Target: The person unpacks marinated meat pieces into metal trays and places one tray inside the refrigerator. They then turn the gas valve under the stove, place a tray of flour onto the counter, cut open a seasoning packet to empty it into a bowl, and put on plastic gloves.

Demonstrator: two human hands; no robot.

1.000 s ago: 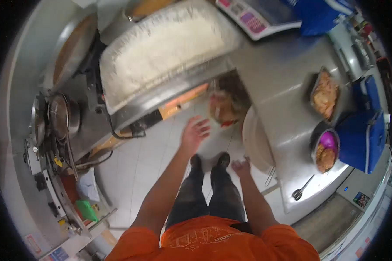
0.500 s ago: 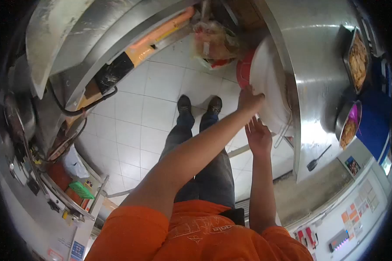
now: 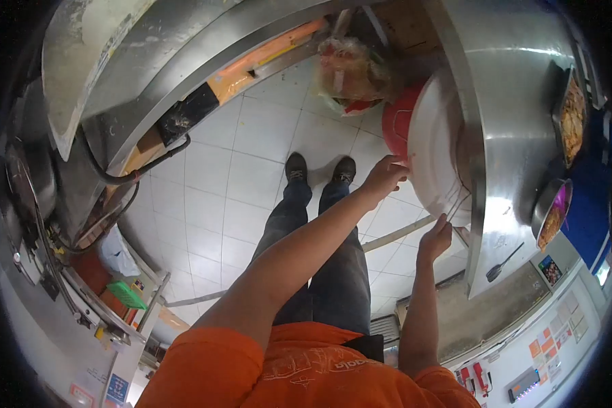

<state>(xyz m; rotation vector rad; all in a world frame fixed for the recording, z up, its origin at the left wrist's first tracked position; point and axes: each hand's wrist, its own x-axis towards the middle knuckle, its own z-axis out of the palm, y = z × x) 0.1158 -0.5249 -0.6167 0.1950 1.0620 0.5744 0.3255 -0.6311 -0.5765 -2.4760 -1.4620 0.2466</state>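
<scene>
A large white basin (image 3: pixel 432 146), partly under the metal counter's edge, stands beside a red tub (image 3: pixel 398 122) that it partly covers. At its near rim is my left hand (image 3: pixel 386 178), its fingers closed on the edge. My right hand (image 3: pixel 436 241) is closed, thumb and fingers pinching the end of a thin metal utensil (image 3: pixel 458 205) with two narrow arms, like tongs. The utensil's far end lies over the basin; what the basin contains is hard to make out.
A plastic bag (image 3: pixel 350 75) with reddish contents is beyond the tub. The steel counter (image 3: pixel 517 122) on the right bears a food tray (image 3: pixel 571 122), a metal bowl (image 3: pixel 551 214) and a dark spatula (image 3: pixel 503 265). A steel work surface (image 3: pixel 163 61) edges the upper left.
My right hand has moved down and right, from an open hand near the left one to a closed hold on the thin metal utensil. My left hand stays at the basin's rim.
</scene>
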